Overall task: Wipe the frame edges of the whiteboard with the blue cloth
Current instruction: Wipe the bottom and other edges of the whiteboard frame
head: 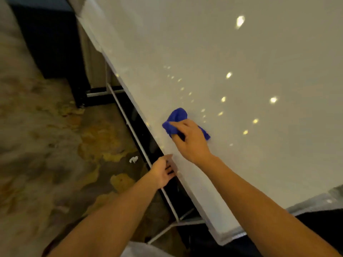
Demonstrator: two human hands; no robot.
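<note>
The fingers of the right hand [189, 140] curl around the blue cloth [176, 121], pinching the bunched fabric against the whiteboard [241, 62]. The cloth sits on the white surface just inside the board's lower-left edge, with folds sticking out past the knuckles at 11 o'clock and a tail at 3 o'clock. At 7 o'clock from that hand, the left hand [164, 172] grips the frame edge [194, 186]: its thumb lies on top of the board and its fingers wrap underneath, close together, their tips hidden below the rim. Both bare forearms reach in from 6 o'clock.

The board lies tilted across the view, its glossy face dotted with reflected ceiling lights [240, 21]. Beneath the edge runs a white metal stand [130, 125], its bars crossing dark gaps. At 9 o'clock from the left hand a small crumpled white scrap [133, 159] lies on the mottled brown floor [46, 145]. A dark cabinet [50, 39] stands at 11 o'clock, well apart from the hands. The frame is blurred.
</note>
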